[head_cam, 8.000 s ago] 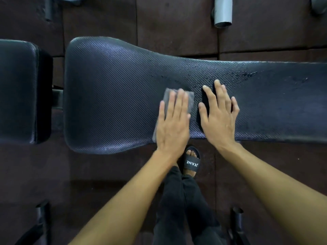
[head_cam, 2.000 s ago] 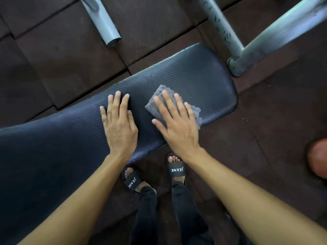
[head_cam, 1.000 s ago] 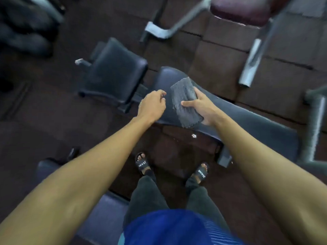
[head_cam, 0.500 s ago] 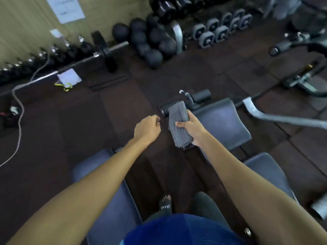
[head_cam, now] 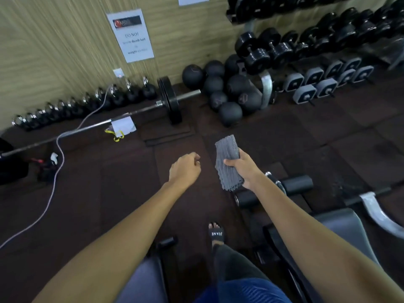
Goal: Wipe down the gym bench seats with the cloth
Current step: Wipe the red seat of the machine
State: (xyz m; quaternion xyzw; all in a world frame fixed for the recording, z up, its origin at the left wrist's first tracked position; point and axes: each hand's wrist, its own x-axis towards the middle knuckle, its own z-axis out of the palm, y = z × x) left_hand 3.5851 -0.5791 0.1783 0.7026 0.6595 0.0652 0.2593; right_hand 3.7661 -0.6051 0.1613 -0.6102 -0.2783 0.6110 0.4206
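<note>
Nearest, two bench seats: one under the left forearm, another low right beside the right arm. Between them, a sandal on the dark floor. Further out, right hand, grip closed round the grey cloth, held in air. Left hand loosely fisted, empty. Beyond, barbell, medicine balls, dumbbells along the wall.

Both arms extended forward; left hand loosely fisted, apparently empty; right hand grip closed around cloth.
</note>
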